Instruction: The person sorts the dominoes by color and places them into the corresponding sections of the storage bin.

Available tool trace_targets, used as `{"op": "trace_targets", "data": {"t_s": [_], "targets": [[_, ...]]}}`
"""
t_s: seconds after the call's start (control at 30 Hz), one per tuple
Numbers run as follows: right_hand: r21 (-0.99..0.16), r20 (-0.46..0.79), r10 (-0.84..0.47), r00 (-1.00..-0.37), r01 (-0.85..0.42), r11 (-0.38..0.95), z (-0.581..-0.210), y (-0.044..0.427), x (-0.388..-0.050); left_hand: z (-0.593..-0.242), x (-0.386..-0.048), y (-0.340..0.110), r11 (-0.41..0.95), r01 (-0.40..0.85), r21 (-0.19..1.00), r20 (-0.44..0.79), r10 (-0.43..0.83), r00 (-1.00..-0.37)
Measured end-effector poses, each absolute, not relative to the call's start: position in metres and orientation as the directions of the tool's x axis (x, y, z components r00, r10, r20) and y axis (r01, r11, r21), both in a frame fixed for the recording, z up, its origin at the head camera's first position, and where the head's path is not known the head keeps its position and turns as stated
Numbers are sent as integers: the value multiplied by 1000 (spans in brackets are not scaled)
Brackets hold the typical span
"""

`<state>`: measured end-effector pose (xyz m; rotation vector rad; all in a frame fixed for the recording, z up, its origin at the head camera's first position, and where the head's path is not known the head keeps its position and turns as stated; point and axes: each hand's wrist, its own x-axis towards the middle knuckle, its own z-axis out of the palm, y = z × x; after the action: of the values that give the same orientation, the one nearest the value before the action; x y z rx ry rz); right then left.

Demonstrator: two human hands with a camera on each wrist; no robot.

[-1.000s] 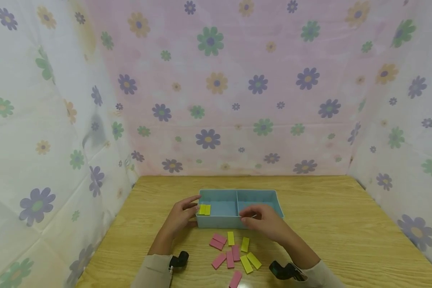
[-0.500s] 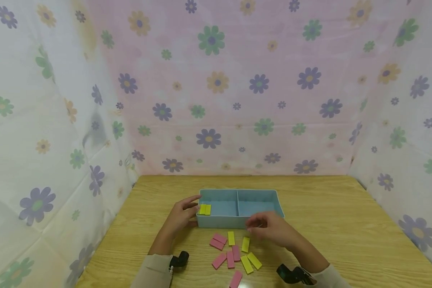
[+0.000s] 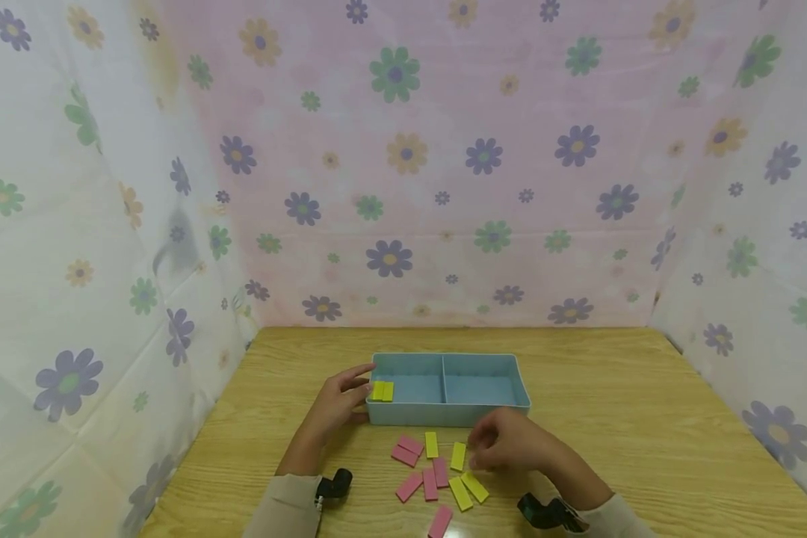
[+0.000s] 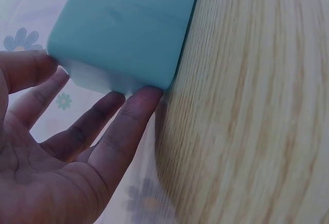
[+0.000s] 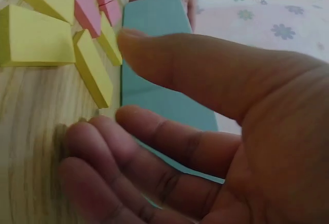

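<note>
A light-blue box (image 3: 413,415) with two compartments stands on the table. Two yellow blocks (image 3: 383,391) lie side by side in its left compartment; the right one shows only its bare floor. My left hand (image 3: 335,403) rests its extended fingertips against the box's left end, as the left wrist view also shows. Just in front of the box, my right hand (image 3: 514,441) hovers low beside a loose yellow block (image 3: 458,456). In the right wrist view its thumb and loosely bent fingers are apart, with nothing between them. Other yellow blocks (image 3: 474,486) and pink blocks (image 3: 409,487) lie nearby.
The scattered blocks spread between my forearms, with one pink block (image 3: 440,521) closest to me. Wood-grained table (image 3: 612,418) extends on both sides of the box. Flower-patterned cloth (image 3: 444,187) encloses the back and sides.
My right hand has moved from the box's front rim down and slightly right, to beside the loose yellow blocks. My left hand and the box stay where they were.
</note>
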<state>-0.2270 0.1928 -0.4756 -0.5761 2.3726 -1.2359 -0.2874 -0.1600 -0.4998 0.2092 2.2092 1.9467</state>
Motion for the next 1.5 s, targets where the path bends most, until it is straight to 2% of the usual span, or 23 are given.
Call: {"op": "trace_targets", "data": {"t_s": [0.4, 0.67, 1.5], "targets": [[-742, -178, -502, -846, -220, 633, -476, 183, -218, -502, -290, -161, 123, -25, 992, -54, 241, -969], [-721, -198, -479, -855, -204, 662, -477, 182, -216, -502, -290, -160, 121, -31, 992, -59, 232, -971], [-720, -177, -471, -864, -213, 661, -480, 197, -225, -500, -288, -160, 143, -27, 989, -59, 223, -973]]}}
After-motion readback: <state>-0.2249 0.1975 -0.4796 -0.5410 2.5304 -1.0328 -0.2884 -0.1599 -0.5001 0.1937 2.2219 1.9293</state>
